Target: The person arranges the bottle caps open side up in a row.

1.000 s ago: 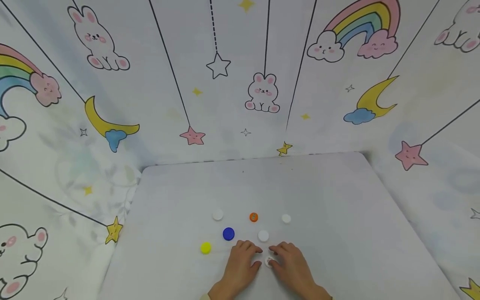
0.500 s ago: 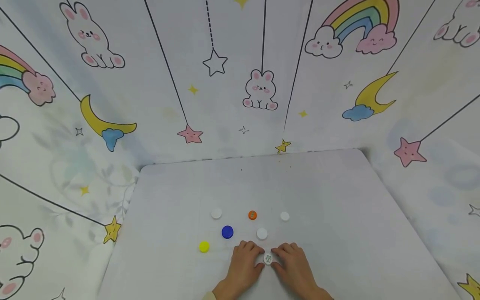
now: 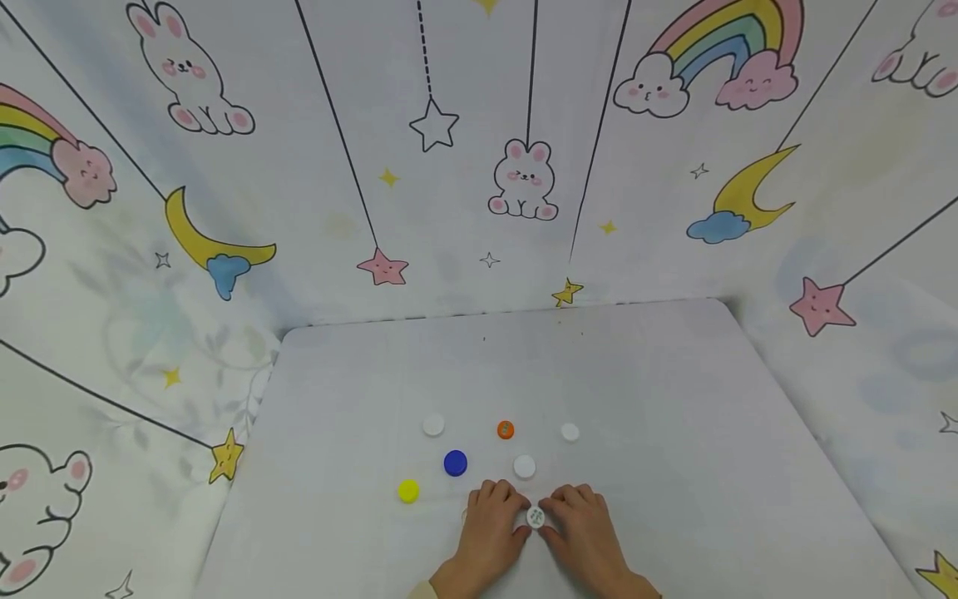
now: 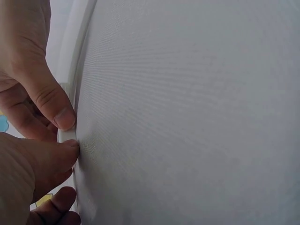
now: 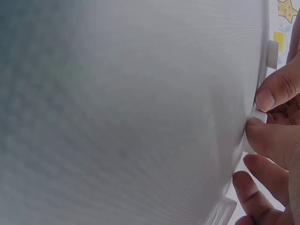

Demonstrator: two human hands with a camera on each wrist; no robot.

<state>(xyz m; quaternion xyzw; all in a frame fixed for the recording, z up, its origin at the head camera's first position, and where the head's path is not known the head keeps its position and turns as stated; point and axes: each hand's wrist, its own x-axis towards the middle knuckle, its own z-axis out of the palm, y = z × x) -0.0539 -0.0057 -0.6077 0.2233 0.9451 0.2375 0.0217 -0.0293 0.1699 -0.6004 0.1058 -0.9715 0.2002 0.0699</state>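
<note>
The head view showed us two bare hands at the near part of a white table [image 3: 636, 391], the left hand [image 3: 491, 532] and the right hand [image 3: 587, 532] facing each other across a narrow gap. In that gap was the marked cap [image 3: 535, 517], low on the table, with the thumb and fingers of each hand curled in to pinch its rim from opposite sides. The fingertips covered parts of its edge. We saw it as small, round and white, with dark greenish markings on its upward face; the left wrist view gave us only its pale side between fingertips.

At the left hand's outer edge a pale sliver peeked out, too hidden to name. Just beyond the hands lay a plain white cap [image 3: 525, 467]. To its left was a deep blue cap [image 3: 455, 463], and farther left, nearer the person, a bright yellow cap [image 3: 407, 491]. Farther back, an orange cap [image 3: 505, 430] with a small greenish figure lay between a left white cap [image 3: 434, 425] and a right white cap [image 3: 570, 433]. Along the table's far edge we found a pale backdrop [image 3: 464, 208] printed with rabbits, stars, moons and rainbows.
</note>
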